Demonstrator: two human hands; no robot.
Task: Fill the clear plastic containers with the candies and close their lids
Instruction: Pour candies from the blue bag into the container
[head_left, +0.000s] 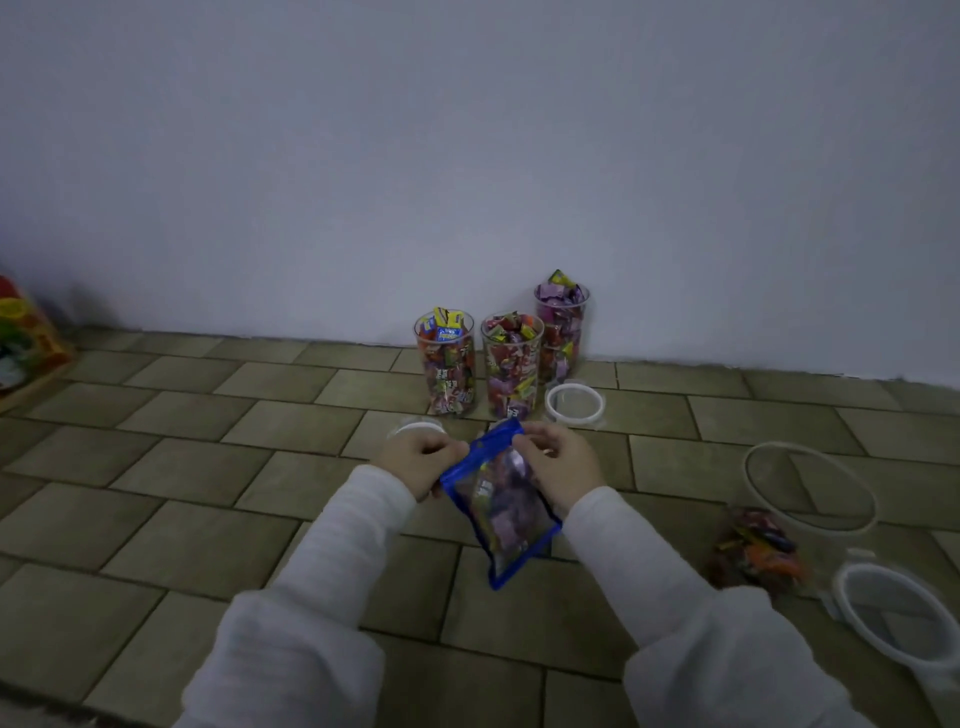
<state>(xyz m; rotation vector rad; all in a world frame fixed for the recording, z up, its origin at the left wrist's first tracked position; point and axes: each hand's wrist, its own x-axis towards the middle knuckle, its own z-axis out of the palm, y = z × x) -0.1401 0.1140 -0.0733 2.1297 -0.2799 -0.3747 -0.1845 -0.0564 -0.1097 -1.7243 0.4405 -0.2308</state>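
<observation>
Both hands hold a blue-edged clear plastic bag of wrapped candies (501, 499) above the tiled floor (156, 493): the left hand (418, 462) pinches its top corner, the right hand (558, 467) has its fingers (524, 441) curled on the top edge. The step looks like opening the bag.

At twelve o'clock from it, against the wall, stand three clear plastic containers heaped with candies (498, 358), lids off; a white-rimmed round lid (575, 404) lies just beside them. At four o'clock lies a larger clear container on its side (795, 525), holding a few candies.

Next: pull the edges apart, then tip the bag into a container.
</observation>
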